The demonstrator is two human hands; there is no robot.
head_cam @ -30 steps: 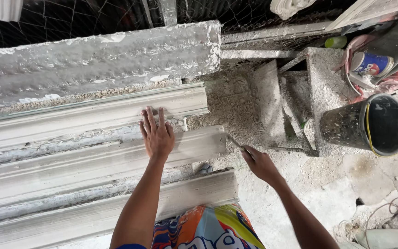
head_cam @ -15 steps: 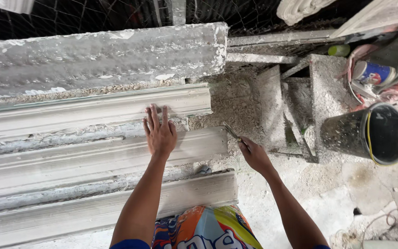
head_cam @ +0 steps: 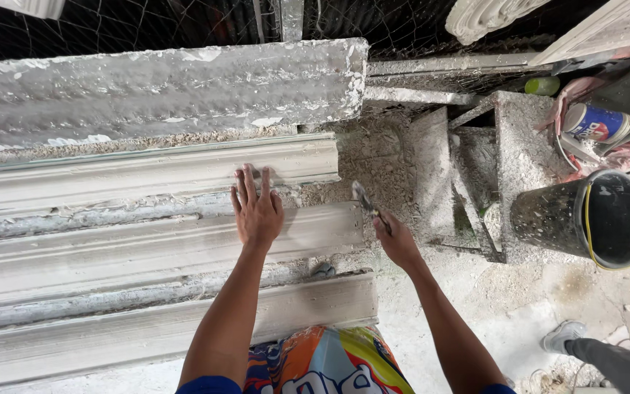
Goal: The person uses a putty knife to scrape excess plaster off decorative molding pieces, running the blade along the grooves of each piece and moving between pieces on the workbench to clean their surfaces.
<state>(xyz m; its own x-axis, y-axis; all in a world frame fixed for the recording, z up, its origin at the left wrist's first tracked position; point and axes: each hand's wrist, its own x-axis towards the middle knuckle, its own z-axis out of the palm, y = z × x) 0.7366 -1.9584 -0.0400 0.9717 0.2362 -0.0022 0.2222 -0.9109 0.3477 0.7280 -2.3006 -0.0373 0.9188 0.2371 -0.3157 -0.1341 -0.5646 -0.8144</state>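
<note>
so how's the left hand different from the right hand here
The left hand lies flat, fingers spread, palm down on the grey moulding strip; the right hand is curled into a grip. The left hand holds nothing, while the right hand holds a thin tool with its tip pointing up over the rubble just past the strips' ends. Both are bare and dusty, reaching out from the person's body.

Labelled can (head_cam: 596,122): at 2 o'clock in the frame, a short cylinder lying tilted among pinkish rags, white lid end facing left.
Can label: wrap-around band, mainly blue with red and white patches; print too small to make out.
Nearest neighbour: black bucket (head_cam: 589,218) just below it, at 3 o'clock.
Signs, screens: none in view.
</note>
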